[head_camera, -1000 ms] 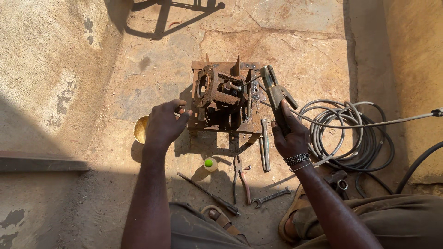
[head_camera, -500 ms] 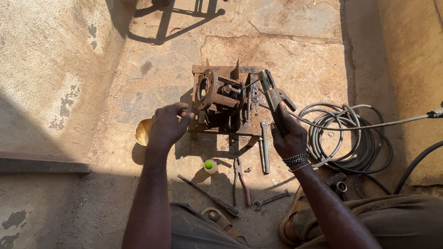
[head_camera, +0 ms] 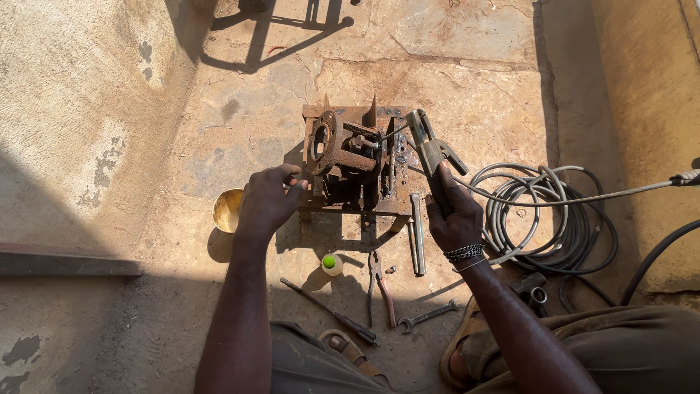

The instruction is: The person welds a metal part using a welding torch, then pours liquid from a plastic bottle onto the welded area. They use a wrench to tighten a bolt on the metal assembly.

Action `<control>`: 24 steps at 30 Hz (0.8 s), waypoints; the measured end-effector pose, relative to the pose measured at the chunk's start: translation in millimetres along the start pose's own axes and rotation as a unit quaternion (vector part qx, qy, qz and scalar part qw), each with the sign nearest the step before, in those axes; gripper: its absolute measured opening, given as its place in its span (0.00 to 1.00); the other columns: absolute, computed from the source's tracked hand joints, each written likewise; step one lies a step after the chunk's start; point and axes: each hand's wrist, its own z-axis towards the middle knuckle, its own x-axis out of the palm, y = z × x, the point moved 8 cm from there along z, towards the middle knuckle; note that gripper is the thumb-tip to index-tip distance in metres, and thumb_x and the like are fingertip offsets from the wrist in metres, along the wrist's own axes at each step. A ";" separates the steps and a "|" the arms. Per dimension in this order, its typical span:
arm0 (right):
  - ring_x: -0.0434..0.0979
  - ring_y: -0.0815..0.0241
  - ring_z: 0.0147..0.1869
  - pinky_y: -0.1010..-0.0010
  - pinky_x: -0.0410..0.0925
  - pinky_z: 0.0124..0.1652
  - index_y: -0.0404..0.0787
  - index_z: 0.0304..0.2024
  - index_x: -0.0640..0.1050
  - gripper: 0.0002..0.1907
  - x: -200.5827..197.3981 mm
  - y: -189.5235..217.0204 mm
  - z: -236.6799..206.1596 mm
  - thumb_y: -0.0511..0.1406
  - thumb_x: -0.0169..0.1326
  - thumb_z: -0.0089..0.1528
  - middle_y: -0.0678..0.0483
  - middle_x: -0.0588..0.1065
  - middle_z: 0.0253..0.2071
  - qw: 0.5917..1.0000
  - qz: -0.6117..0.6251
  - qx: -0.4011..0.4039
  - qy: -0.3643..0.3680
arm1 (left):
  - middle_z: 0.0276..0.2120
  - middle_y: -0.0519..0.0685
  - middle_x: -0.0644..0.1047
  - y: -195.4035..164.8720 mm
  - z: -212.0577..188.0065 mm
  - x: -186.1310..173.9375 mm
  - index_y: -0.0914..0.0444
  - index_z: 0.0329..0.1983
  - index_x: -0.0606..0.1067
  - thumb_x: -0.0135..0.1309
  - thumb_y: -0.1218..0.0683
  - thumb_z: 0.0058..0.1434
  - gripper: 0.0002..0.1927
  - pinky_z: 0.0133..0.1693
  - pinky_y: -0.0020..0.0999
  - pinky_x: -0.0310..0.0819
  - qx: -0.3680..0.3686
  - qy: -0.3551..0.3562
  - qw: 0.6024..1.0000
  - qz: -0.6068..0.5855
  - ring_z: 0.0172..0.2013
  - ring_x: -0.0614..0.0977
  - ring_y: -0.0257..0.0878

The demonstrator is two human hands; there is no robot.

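1. Left hand (head_camera: 268,201): fingertips rest against the left side of the rusty metal assembly (head_camera: 351,159).
2. Right hand (head_camera: 453,215): grips the electrode holder (head_camera: 432,153), tip over the assembly's right edge.
3. Stone floor (head_camera: 467,44): pliers (head_camera: 379,286), spanner (head_camera: 426,316), coiled cable (head_camera: 554,219), brass bowl (head_camera: 227,210).

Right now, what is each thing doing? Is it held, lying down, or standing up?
Left hand: touching the rusty metal assembly, which stands upright on the stone floor.
Right hand: closed around the welding electrode holder, tip at the assembly.
Cable: coiled on the floor.
Pliers: lying flat, handles apart.
Wrench: lying flat.
Small bowl: upright, open.
Small bottle: standing, green cap on.
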 end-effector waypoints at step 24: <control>0.84 0.51 0.43 0.63 0.75 0.41 0.48 0.71 0.69 0.35 -4.3 4.9 -2.1 0.31 0.61 0.61 0.44 0.81 0.42 1.000 -0.017 0.008 0.021 | 0.55 0.63 0.75 -16.4 10.1 19.6 0.63 0.64 0.69 0.55 0.55 0.63 0.25 0.58 0.51 0.69 0.109 -0.043 0.993 0.011 0.55 0.76 0.59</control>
